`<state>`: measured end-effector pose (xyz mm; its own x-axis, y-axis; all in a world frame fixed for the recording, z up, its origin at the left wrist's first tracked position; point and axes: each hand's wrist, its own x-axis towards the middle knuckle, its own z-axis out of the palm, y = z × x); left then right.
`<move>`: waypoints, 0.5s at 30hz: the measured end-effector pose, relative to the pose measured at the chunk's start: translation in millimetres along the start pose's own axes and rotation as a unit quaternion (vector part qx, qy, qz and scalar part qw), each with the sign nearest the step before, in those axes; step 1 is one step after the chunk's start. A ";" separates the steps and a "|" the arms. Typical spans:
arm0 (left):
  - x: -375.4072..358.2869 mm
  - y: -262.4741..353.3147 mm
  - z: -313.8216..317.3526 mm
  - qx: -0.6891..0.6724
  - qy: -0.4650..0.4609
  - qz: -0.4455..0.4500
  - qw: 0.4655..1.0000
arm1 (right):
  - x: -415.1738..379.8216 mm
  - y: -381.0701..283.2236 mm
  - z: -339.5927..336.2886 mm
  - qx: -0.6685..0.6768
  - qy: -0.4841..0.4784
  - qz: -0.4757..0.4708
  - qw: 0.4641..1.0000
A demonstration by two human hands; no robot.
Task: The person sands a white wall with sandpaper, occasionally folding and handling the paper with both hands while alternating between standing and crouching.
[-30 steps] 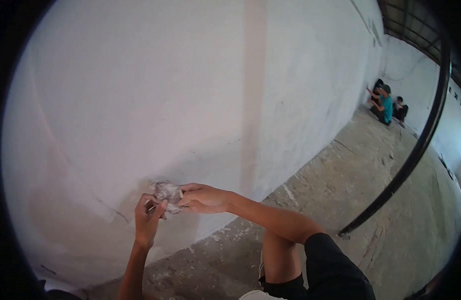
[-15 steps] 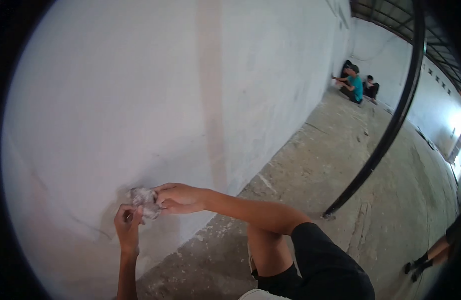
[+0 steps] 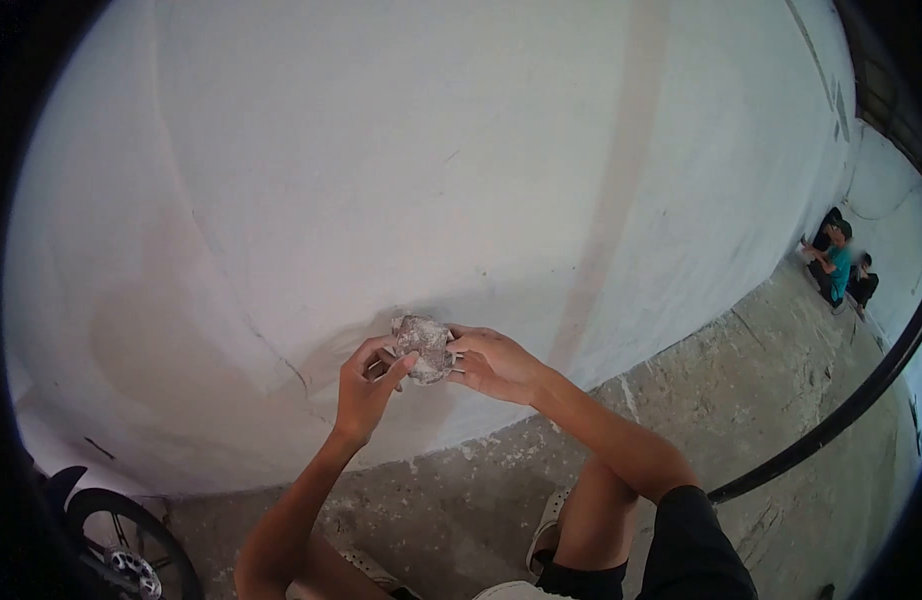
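A crumpled, grey-white stained wad (image 3: 424,348), perhaps cloth or paper, is held up close in front of the pale wall (image 3: 381,180). My left hand (image 3: 373,378) grips its left side, thumb on its face and fingers curled. From the right, my right hand (image 3: 489,362) pinches the other side of the wad between thumb and fingers. Whether the wad touches the wall cannot be told.
A wheel (image 3: 131,545) with a disc stands at the lower left. A black pole (image 3: 841,415) slants across the right. Several people (image 3: 836,265) sit by the far wall. The concrete floor (image 3: 721,385) runs along the wall's base; my legs are below.
The view has swung left, bringing the wheel in and shifting the pole and people rightward. Both hands still hold the wad, which now shows more of its flat face.
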<state>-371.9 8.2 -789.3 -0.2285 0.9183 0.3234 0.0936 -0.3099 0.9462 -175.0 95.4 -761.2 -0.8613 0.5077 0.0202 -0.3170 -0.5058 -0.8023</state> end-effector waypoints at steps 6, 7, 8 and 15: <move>-0.5 2.5 -10.1 -0.003 -0.012 0.009 1.000 | 5.2 6.3 -0.8 -0.024 0.011 0.000 1.000; -1.2 2.2 -10.6 -0.003 -0.011 0.008 1.000 | 5.8 7.7 0.7 -0.024 0.014 -0.004 1.000; -1.7 2.1 -10.9 -0.001 -0.010 0.015 1.000 | 6.5 8.5 2.3 -0.023 0.018 -0.008 1.000; -3.5 13.1 -11.9 0.024 0.010 0.050 0.998 | 5.4 12.9 12.6 -0.029 0.034 0.008 0.999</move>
<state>-381.4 -1.9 -777.9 -0.2341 0.8781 0.4174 0.1628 -0.3878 0.9072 -188.7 82.7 -764.0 -0.8366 0.5470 -0.0316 -0.2778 -0.4733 -0.8359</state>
